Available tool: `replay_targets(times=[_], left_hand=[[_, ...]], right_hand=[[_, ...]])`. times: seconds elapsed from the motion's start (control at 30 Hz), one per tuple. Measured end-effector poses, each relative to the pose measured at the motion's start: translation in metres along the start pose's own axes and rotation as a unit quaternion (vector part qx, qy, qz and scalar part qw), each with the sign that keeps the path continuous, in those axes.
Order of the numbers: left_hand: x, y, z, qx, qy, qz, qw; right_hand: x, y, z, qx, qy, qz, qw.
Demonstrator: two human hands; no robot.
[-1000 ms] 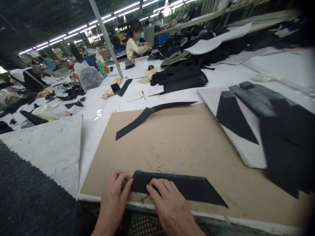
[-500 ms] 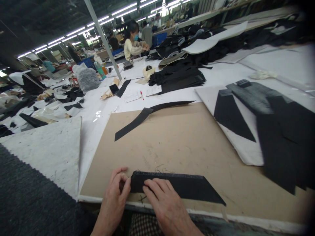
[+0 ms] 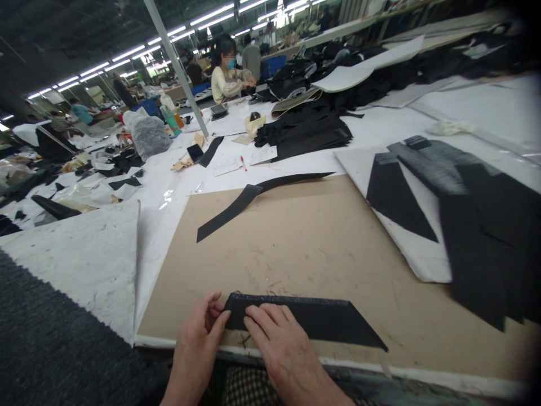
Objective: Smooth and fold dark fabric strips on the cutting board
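Observation:
A black fabric panel with a slanted right end lies flat near the front edge of a brown board. Along its upper edge runs a narrow, greyish, rougher strip. At the panel's left end, the thumb and bent fingers of my left hand close on the edge. My right hand rests palm down on the panel, fingers stretched out over its left half. Higher on the board lies a black strip, and a second curved strip extends from its upper end.
Black cut pieces lie on a pale sheet at the right. A pile of black pieces, a red pen and a phone are farther back. A metal pole rises behind them. Across the table sits a person.
My left thumb and fingers have shifted slightly onto the panel's left end, with the fingers curling in more. My right hand stays on the panel, almost unmoved.

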State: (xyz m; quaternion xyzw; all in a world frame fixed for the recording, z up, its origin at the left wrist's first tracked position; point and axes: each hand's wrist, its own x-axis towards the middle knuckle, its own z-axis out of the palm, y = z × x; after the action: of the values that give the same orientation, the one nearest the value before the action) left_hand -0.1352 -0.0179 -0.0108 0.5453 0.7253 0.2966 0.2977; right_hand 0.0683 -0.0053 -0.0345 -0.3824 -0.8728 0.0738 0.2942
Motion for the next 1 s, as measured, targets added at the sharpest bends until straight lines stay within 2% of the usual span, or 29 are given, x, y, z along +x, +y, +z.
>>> replay_targets(times=[0.13,0.23,0.4,0.53,0.67,0.73,0.8,0.87,1.0], left_hand=[[-0.004,-0.007,0.007,0.052,0.033,0.059,0.996],[-0.007,-0.011,0.011,0.09,0.061,0.135,0.985],[-0.011,-0.013,0.013,0.179,0.084,0.293,0.935],[-0.014,-0.019,0.01,0.247,0.088,0.363,0.894],[-0.019,-0.023,0.006,0.261,0.081,0.385,0.882],[-0.02,-0.022,0.005,0.226,0.082,0.361,0.901],[-0.019,-0.02,0.005,0.182,0.094,0.31,0.928],[-0.017,-0.02,0.007,0.178,0.105,0.267,0.941],[-0.011,-0.022,0.014,0.274,0.095,0.283,0.914]], right_hand=[[0.001,-0.001,-0.002,0.005,-0.005,0.005,1.0],[0.0,-0.001,-0.002,0.01,-0.01,0.009,1.0],[-0.002,0.0,-0.001,0.009,-0.009,0.014,1.0],[-0.002,-0.001,-0.002,0.005,-0.007,0.018,1.0],[-0.001,-0.002,-0.004,0.006,-0.005,0.019,1.0],[-0.001,-0.002,-0.005,0.011,-0.012,0.022,1.0],[-0.001,-0.002,-0.005,0.015,-0.019,0.024,0.999],[-0.002,-0.002,-0.005,0.014,-0.023,0.025,0.999],[-0.004,-0.002,-0.004,0.013,-0.018,0.022,1.0]])
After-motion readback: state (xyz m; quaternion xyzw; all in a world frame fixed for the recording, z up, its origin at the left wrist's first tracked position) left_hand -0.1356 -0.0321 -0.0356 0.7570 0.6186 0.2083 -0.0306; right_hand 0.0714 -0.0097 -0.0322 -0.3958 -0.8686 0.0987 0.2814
